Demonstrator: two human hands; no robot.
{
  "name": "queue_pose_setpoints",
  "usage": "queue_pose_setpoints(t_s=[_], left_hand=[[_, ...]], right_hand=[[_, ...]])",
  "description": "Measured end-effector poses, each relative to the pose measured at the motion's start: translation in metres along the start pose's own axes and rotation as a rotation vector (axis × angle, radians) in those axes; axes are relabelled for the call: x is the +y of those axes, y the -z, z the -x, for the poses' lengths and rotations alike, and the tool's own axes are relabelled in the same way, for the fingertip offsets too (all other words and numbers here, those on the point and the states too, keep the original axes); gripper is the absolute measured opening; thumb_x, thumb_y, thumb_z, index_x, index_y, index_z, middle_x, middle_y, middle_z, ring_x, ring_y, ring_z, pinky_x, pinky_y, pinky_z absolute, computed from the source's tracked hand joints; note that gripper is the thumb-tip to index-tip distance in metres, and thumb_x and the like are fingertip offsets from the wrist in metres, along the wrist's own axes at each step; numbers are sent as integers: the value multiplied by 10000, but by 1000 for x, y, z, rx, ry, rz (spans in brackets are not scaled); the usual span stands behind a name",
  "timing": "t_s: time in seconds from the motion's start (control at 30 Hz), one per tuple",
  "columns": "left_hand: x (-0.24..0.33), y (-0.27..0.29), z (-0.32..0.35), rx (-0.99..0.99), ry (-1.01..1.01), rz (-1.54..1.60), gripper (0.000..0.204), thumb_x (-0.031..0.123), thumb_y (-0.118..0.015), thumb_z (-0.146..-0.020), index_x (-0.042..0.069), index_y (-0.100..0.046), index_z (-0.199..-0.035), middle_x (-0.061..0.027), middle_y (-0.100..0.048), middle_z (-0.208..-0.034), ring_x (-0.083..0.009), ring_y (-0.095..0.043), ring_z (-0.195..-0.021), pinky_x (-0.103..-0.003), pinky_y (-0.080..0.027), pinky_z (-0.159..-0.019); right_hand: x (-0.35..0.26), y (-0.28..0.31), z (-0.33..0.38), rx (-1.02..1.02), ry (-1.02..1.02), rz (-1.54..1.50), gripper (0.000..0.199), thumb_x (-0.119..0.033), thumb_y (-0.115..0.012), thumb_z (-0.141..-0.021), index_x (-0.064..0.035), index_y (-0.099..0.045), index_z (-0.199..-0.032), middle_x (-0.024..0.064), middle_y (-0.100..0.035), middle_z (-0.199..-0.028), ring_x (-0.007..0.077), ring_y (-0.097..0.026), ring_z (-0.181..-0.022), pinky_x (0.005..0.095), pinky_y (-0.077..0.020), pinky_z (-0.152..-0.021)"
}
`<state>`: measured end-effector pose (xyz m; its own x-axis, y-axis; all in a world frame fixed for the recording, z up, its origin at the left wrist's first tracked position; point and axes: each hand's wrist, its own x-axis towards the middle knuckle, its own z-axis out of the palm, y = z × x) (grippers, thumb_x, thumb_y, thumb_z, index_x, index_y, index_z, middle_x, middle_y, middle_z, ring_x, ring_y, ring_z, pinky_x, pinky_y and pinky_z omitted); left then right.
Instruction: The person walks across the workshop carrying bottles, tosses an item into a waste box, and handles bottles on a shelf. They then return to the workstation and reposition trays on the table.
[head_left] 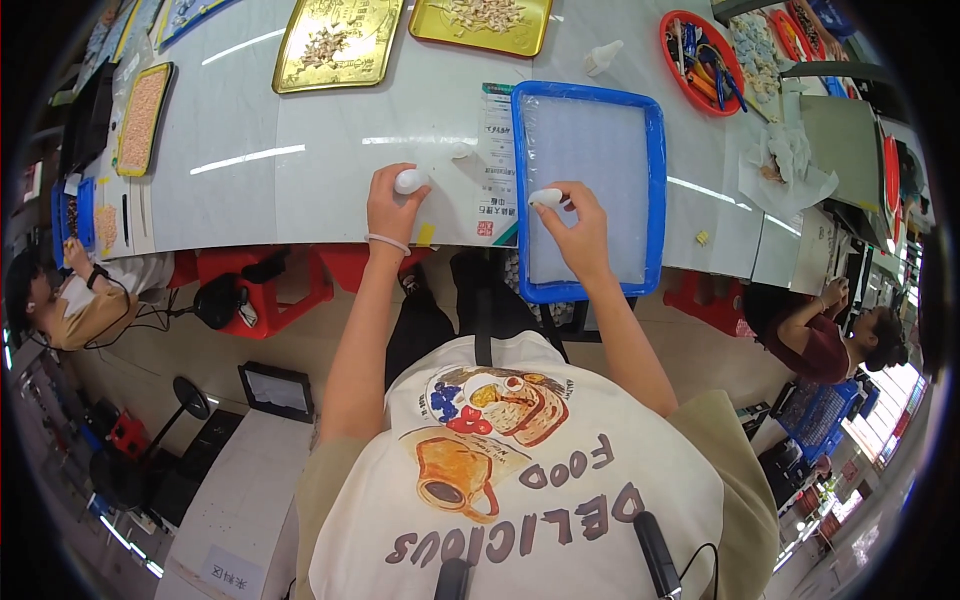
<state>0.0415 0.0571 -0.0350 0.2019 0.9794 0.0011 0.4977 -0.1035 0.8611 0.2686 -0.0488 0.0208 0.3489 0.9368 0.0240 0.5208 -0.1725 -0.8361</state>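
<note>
My left hand [396,208] is closed around a smooth white rounded object [408,181], possibly a small bottle seen end-on, just above the near part of the table. Over the left side of the blue tray [657,190], my right hand [577,232] pinches another small white rounded piece [546,198] between thumb and fingers. Its exact kind is too small to tell. A pale sheet lines the tray. Between my hands, a little farther off, a small whitish cap-like piece [461,151] is on the table. A printed card [497,160] lies along the tray's left edge.
Gold trays [370,75] with small pale pieces lie at the far side. A white nozzle-shaped piece [603,57] sits beyond the blue tray. A red basket of tools [702,62] stands far right, near crumpled plastic [790,165]. Other people work at both sides.
</note>
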Motion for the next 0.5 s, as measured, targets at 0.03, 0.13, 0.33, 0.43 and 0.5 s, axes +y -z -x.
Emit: queue_pose_setpoints(t_s=[0.03,0.13,0.33,0.43,0.5], left_hand=[[1,0,1,-15,8,0,336,66,-696,-663,48,-567,-972,-85,-537,-976,-241,-528,-917,-318,-424,-814],[-3,1,2,-50,3,7,412,59,-696,-658,51,-538,-1039,-98,-514,-1037,-252,-513,-962,-317,-414,-849],[24,41,18,69,-76,-130,557,32,-682,-662,40,-450,-1168,-129,-423,-1179,-268,-450,-1071,-348,-394,-902],[19,86,55,158,29,-14,500,15,-666,-670,25,-469,-1130,-132,-424,-1159,-271,-443,-1067,-354,-402,-888],[17,95,75,155,135,73,453,26,-662,-666,24,-496,-1087,-121,-447,-1116,-255,-456,-1040,-340,-413,-867]], right_hand=[[2,0,2,5,1,-1,163,-111,-649,-722,-40,-586,-854,58,-602,-845,168,-539,-755,271,-407,-651],[3,2,5,-5,14,14,165,-111,-649,-718,-44,-586,-855,56,-601,-852,175,-539,-760,274,-409,-654],[-3,-1,0,12,20,-10,175,-116,-646,-714,-32,-568,-847,80,-584,-840,237,-530,-777,310,-424,-701],[-18,1,1,38,-9,-67,199,-104,-647,-719,-19,-580,-887,104,-599,-824,236,-560,-736,302,-439,-673],[-7,-9,4,36,-14,-107,218,-99,-650,-723,-8,-588,-911,107,-612,-811,199,-572,-737,297,-441,-675]])
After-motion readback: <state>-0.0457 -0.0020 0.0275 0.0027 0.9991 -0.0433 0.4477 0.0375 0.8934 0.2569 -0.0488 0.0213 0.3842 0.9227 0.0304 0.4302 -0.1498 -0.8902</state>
